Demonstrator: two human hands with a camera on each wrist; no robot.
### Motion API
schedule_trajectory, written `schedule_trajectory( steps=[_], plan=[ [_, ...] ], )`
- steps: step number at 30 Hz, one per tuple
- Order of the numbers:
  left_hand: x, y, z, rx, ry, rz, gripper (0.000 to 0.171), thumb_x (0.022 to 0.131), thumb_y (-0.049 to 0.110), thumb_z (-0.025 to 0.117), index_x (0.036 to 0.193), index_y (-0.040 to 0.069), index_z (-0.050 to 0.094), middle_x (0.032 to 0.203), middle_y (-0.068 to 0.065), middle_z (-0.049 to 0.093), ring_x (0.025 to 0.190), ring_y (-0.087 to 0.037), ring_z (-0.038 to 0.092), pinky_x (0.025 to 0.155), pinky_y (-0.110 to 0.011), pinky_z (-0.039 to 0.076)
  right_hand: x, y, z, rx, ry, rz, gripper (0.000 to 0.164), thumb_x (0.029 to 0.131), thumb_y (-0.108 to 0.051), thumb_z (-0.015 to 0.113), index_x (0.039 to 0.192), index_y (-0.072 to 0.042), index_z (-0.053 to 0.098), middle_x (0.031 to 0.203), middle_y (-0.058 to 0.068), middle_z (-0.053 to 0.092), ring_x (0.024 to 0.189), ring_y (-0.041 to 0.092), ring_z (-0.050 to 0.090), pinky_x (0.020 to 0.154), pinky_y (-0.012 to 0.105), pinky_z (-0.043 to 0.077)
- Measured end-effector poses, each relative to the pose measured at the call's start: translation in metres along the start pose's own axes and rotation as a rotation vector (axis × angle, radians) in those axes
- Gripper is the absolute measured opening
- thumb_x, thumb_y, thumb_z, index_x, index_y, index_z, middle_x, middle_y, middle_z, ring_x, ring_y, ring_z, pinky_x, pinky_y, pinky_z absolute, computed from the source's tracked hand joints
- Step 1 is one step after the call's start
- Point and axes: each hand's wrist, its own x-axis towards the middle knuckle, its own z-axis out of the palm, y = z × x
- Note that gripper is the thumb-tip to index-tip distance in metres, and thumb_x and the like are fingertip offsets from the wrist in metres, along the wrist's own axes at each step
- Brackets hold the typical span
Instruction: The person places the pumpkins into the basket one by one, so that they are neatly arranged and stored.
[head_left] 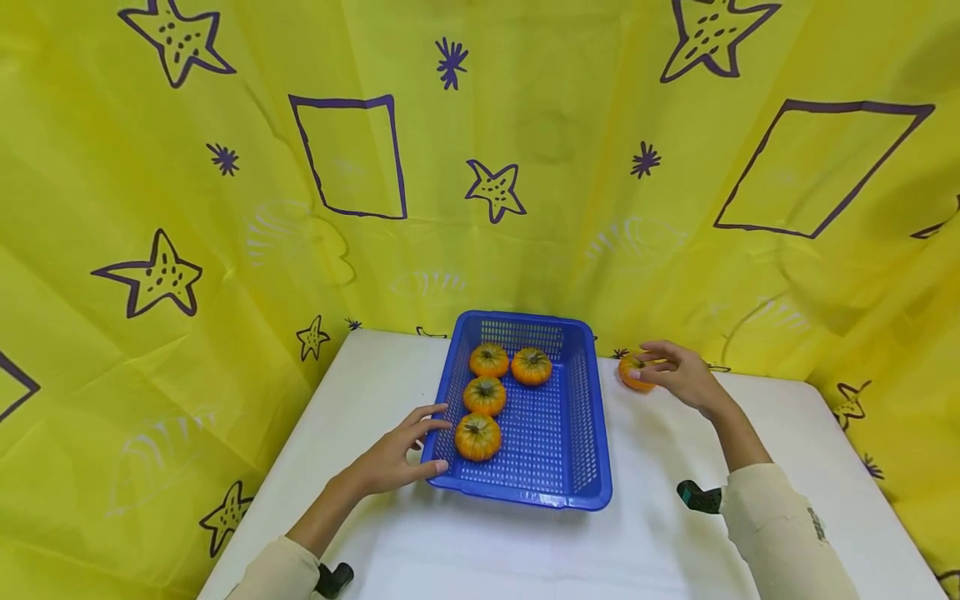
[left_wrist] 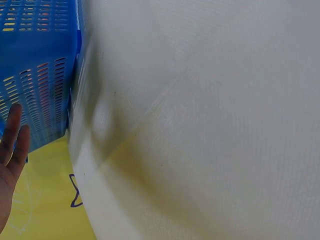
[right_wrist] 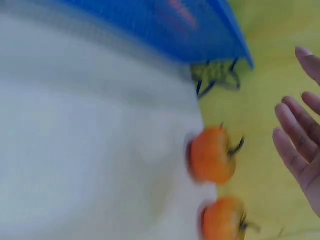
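A blue plastic basket [head_left: 583,408] stands on the white table, with several small orange pumpkins [head_left: 477,437] along its left side and back. My left hand [head_left: 393,454] is at the basket's left rim, thumb and fingers spread, fingertips right at the edge. In the left wrist view, its fingers show beside the basket's perforated wall [left_wrist: 37,95]. To the right of the basket, my right hand [head_left: 682,379] reaches over a pumpkin [head_left: 632,373] and partly covers it. The right wrist view shows that hand [right_wrist: 305,135] with spread fingers, apart from two pumpkins [right_wrist: 212,156] on the table.
A yellow curtain [head_left: 555,250] printed with dark starfish and frames hangs behind and on both sides of the table [head_left: 480,550]. The two outside pumpkins sit near the table's back edge, against the curtain.
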Motion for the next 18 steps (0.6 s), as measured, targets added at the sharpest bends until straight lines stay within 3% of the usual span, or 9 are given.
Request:
schedule_trajectory(
  steps=[3,7,10,13,16,18],
  plan=[
    [0.000,-0.001,0.001,0.002,-0.004,0.000,0.061,0.092,0.046,0.069,0.144,0.018,0.053,0.163,0.001,0.029,0.131,-0.028,0.052,0.097,-0.045,0.055,-0.007,0.016,-0.009,-0.022,0.032,0.026,0.064,0.096,-0.031,0.070,0.144,0.003,0.046,0.136,0.031,0.056,0.106,0.019,0.065,0.082,0.025,0.057],
    [-0.001,-0.001,0.001,0.006,-0.006,0.001,0.061,0.092,0.048,0.068,0.144,0.019,0.053,0.164,0.002,0.029,0.128,-0.026,0.054,0.097,-0.043,0.055,-0.017,0.036,-0.019,-0.077,0.134,0.034,0.063,0.095,-0.034,0.070,0.141,0.003,0.049,0.129,0.024,0.061,0.092,-0.011,0.055,0.075,0.014,0.053],
    [-0.001,-0.001,0.001,0.003,-0.003,0.009,0.060,0.092,0.046,0.069,0.144,0.019,0.053,0.163,0.001,0.029,0.130,-0.027,0.053,0.097,-0.044,0.055,-0.022,0.050,-0.025,-0.099,0.238,0.058,0.064,0.093,-0.036,0.072,0.139,0.003,0.051,0.121,0.017,0.064,0.086,-0.017,0.050,0.069,0.011,0.050],
    [-0.001,-0.001,0.001,0.005,-0.003,0.016,0.059,0.093,0.044,0.069,0.144,0.018,0.053,0.163,0.001,0.029,0.135,-0.030,0.050,0.097,-0.045,0.055,-0.026,0.062,-0.028,-0.089,0.313,0.117,0.069,0.092,-0.039,0.072,0.141,0.003,0.049,0.123,0.018,0.062,0.091,-0.008,0.052,0.066,0.009,0.048],
    [0.000,-0.001,0.001,0.015,-0.005,0.016,0.060,0.092,0.046,0.068,0.144,0.018,0.053,0.163,0.001,0.029,0.137,-0.030,0.048,0.097,-0.044,0.056,-0.027,0.073,-0.029,-0.086,0.331,0.178,0.077,0.092,-0.043,0.071,0.145,0.005,0.042,0.134,0.028,0.055,0.107,0.020,0.060,0.066,0.010,0.047],
    [0.000,-0.001,0.000,0.025,-0.005,0.013,0.061,0.092,0.048,0.068,0.144,0.019,0.053,0.164,0.001,0.029,0.137,-0.030,0.048,0.096,-0.043,0.056,-0.027,0.079,-0.030,-0.095,0.331,0.220,0.083,0.093,-0.045,0.069,0.147,0.008,0.037,0.140,0.034,0.049,0.119,0.040,0.054,0.075,0.022,0.053]
  ],
)
